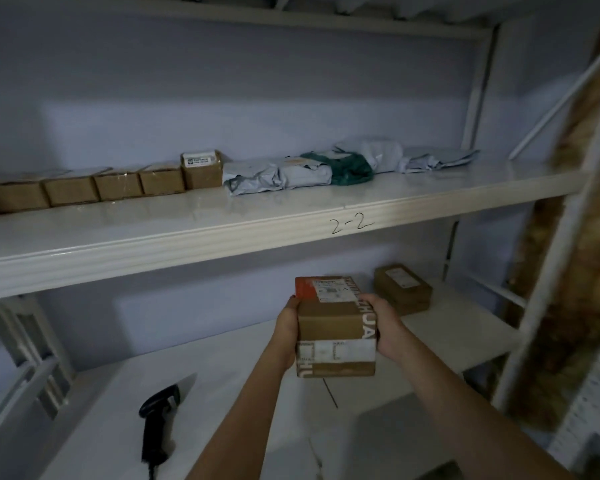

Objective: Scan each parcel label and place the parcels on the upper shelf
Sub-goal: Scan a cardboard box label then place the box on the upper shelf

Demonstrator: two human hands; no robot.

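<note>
Your left hand (286,327) and right hand (388,330) clamp a taped cardboard parcel (335,329), white label on top, above the lower shelf (222,386). The upper shelf (291,223) edge reads "2-2"; matte boxes and crinkled mailers line its back.

Held between left hand (286,327) and right hand (388,327), above lower shelf (222,368): parcel (335,327). Left of it, lying on that shelf: scanner (158,420). Behind right: second box (403,287). On upper shelf (291,202): row of boxes (118,183) left, mailer bags (326,168) right.
</note>
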